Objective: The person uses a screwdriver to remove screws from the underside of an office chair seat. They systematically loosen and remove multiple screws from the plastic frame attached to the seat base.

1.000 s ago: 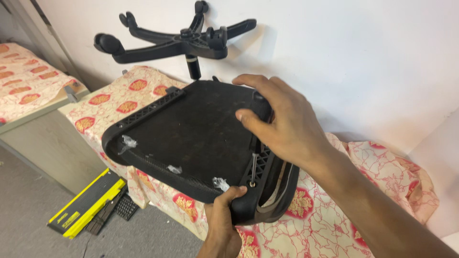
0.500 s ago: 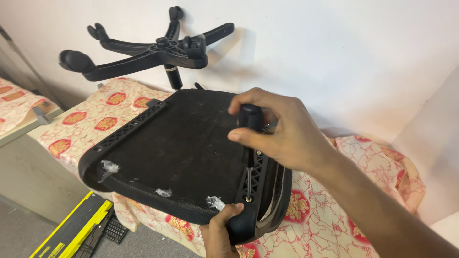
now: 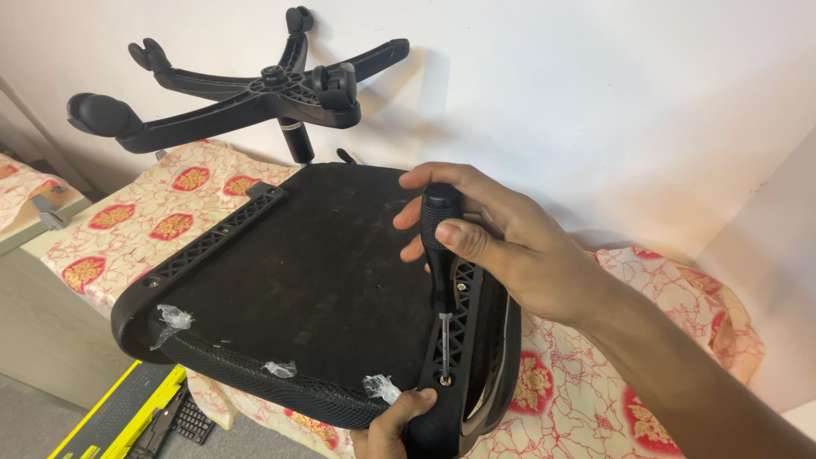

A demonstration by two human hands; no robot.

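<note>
On the bench, which is draped in a cream cloth printed with red and gold medallions, an office chair lies upside down with the underside of its seat facing up. The seat is a black pad with a mesh edge and ribbed black plastic rails along its left and right sides, and it tilts down toward the near left, overhanging the bench edge. Small scraps of clear plastic cling to its near rim.

The right hand is curled closed around the black handle of a screwdriver, thumb pressed along the handle's side and fingers wrapped behind it. The tool stands nearly upright, leaning slightly, and its thin metal shaft runs down to a screw set in the right-hand rail near the seat's near corner.

The left hand comes up from below at the near edge, mostly out of view; its thumb hooks over the seat's near rim just beside the screw, gripping the corner of the seat from underneath. How its other fingers lie cannot be seen.

At the far left, the chair's black five-armed base sticks up on its column against the white wall, castor sockets at the arm tips. On the floor at the near left lies a yellow and black case.
</note>
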